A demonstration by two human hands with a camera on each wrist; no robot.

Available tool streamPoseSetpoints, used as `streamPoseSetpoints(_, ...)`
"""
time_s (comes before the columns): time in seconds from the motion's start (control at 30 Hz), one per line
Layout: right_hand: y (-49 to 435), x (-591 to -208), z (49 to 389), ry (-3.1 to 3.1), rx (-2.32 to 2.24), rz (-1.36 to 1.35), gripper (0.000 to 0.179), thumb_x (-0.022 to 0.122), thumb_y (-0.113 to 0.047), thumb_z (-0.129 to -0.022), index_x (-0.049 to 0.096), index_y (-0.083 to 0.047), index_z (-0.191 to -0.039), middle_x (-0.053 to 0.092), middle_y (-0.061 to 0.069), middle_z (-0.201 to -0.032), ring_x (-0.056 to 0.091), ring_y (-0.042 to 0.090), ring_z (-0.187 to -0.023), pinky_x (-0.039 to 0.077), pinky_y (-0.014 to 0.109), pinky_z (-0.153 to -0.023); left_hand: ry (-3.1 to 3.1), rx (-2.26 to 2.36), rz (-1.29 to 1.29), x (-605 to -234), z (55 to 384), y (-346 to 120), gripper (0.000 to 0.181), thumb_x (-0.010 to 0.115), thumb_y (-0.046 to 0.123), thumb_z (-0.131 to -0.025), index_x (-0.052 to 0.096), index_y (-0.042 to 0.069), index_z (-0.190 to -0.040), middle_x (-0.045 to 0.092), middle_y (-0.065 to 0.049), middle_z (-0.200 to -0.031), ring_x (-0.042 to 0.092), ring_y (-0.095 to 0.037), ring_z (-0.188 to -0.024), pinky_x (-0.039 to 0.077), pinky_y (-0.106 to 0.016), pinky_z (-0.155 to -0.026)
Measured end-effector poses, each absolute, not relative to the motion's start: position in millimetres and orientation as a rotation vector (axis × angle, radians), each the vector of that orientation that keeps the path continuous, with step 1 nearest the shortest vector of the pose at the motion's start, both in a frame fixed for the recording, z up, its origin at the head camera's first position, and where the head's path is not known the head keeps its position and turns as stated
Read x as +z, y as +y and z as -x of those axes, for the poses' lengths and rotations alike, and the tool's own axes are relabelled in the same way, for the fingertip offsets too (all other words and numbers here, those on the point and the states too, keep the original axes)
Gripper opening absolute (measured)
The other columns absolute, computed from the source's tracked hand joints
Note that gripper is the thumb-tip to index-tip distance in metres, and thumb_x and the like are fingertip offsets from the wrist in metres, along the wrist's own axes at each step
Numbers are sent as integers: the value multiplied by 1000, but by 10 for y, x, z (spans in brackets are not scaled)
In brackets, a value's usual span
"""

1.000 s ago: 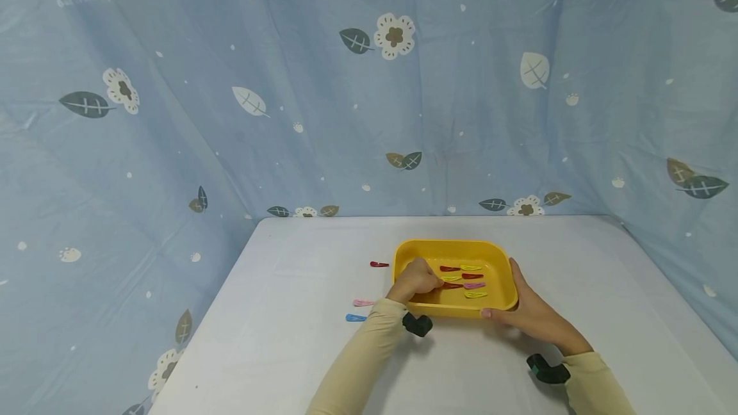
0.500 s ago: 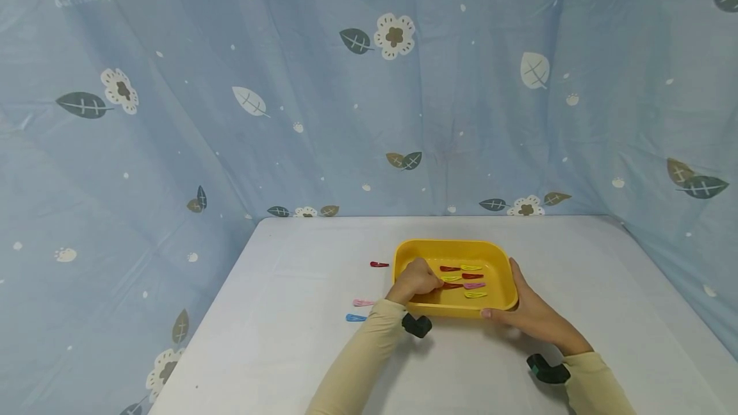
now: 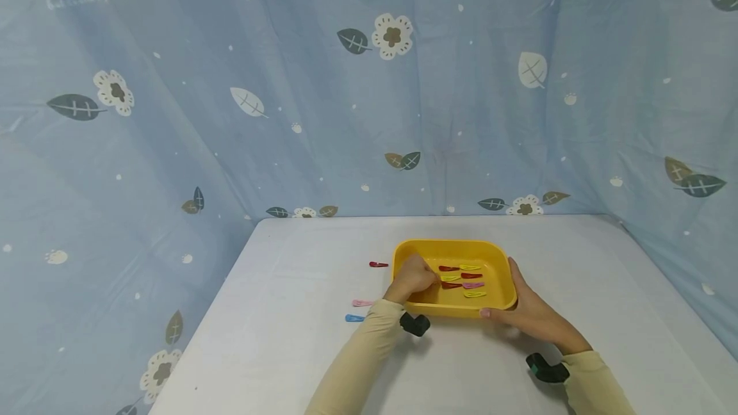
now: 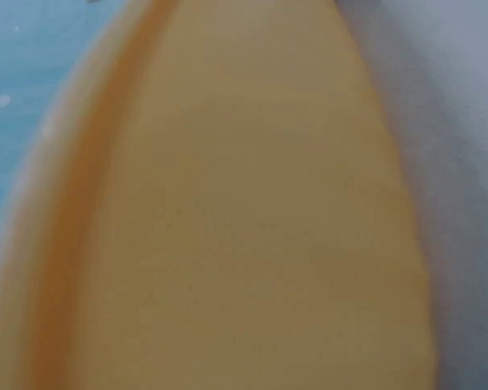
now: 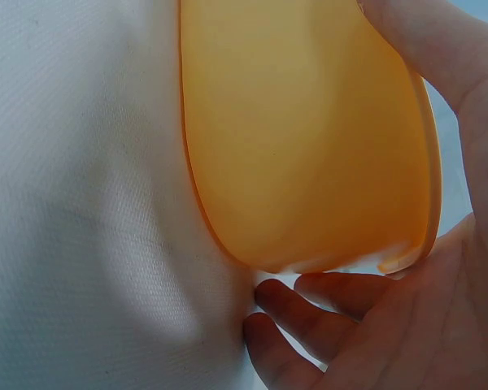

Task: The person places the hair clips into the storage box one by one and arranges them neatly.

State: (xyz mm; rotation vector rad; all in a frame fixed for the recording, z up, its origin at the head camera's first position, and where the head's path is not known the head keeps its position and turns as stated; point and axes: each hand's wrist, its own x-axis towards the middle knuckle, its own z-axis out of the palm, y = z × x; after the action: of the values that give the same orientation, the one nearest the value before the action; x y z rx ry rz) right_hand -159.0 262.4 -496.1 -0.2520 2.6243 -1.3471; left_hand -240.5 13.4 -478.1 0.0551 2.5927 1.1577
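A yellow tray [image 3: 426, 311] lies on the table with several snap hair clips inside: a red hair clip [image 3: 452, 285], a pink one [image 3: 473, 285], and other red and yellow ones. My left hand [image 3: 415, 275] reaches over the tray's front left, fingers bent downward beside the left ends of the red and yellow clips; its fingertips are hidden, so I cannot tell whether they pinch anything. My right hand [image 3: 533, 312] grips the tray's right end, thumb at the front rim and fingers along the side. The right wrist view shows its fingers [image 5: 309, 317] curled at the tray's outer wall [image 5: 301, 162].
Left of the tray on the white table [image 3: 288, 312] lie a red hair clip [image 3: 378, 264], a pink hair clip [image 3: 362, 303] and a blue hair clip [image 3: 354, 318]. The left sleeve passes close by the pink and blue ones. A blue patterned curtain [image 3: 323, 95] hangs behind.
My left hand has drawn back slightly leftward from the red clip's end, which stays in the tray. My right hand keeps its grip on the tray.
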Motion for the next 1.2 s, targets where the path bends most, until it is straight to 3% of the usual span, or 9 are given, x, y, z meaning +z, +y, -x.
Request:
streamPoseSetpoints(0.1, 2617, -4948, 1591, 2616, -1332, 229, 135, 81, -46, -86, -25, -9, -161, 4, 32, -170, 23, 55, -152, 25, 75, -115, 2584, 1206, -100, -4700, 2412, 80, 23, 75, 18, -94, 80, 0, -79, 54, 1, -60, 42, -14, -54, 31, -24, -50)
streamPoseSetpoints(0.23, 2611, -4938, 1590, 2616, -1318, 214, 135, 81, -47, -86, -25, -7, -161, 2, 33, -170, 19, 56, -153, 23, 75, -116, 2580, 1279, -210, -4525, 2401, -32, 25, 71, 22, -97, 82, 1, -91, 70, -1, -73, 40, -13, -56, 31, -24, -54)
streamPoseSetpoints(0.43, 2611, -4935, 1580, 2621, -1322, 220, 135, 81, -46, -86, -24, -7, -161, 7, 33, -169, 24, 55, -152, 25, 75, -115, 2585, 1375, -339, -4263, 2376, -291, 24, 69, 24, -99, 81, 4, -97, 75, -9, -86, 48, -12, -64, 36, -25, -58)
streamPoseSetpoints(0.57, 2607, -4930, 1576, 2620, -1327, 223, 135, 81, -46, -86, -24, -7, -161, 8, 33, -169, 26, 54, -151, 26, 74, -115, 2573, 1456, -341, -4137, 2354, -522, 23, 70, 27, -99, 81, 7, -100, 74, -11, -85, 54, -14, -71, 42, -26, -62)
streamPoseSetpoints(0.67, 2606, -4926, 1578, 2618, -1332, 224, 135, 81, -45, -86, -24, -7, -161, 6, 33, -169, 23, 55, -152, 25, 75, -116, 2557, 1513, -309, -4046, 2316, -703, 23, 70, 29, -99, 81, 9, -105, 74, -11, -93, 61, -16, -80, 54, -28, -71)
streamPoseSetpoints(0.8, 2613, -4935, 1584, 2617, -1345, 237, 135, 82, -44, -86, -25, -8, -161, 6, 33, -169, 22, 55, -152, 23, 75, -116, 2536, 1589, -282, -3960, 2255, -929, 24, 70, 29, -99, 80, 10, -109, 74, -13, -102, 66, -19, -84, 60, -33, -77)
streamPoseSetpoints(1.03, 2614, -4959, 1594, 2624, -1347, 240, 136, 82, -44, -86, -26, -8, -160, 7, 33, -169, 24, 54, -152, 24, 75, -116, 2586, 1628, -203, -3952, 2149, -1251, 24, 71, 29, -98, 79, 8, -106, 70, -4, -88, 55, -17, -74, 46, -28, -67)
streamPoseSetpoints(1.2, 2604, -4951, 1592, 2619, -1338, 228, 136, 82, -45, -85, -26, -8, -160, 6, 33, -169, 24, 54, -151, 24, 74, -116, 2612, 1624, -126, -4040, 2084, -1417, 22, 71, 28, -98, 79, 8, -104, 67, -2, -81, 53, -16, -71, 45, -30, -67)
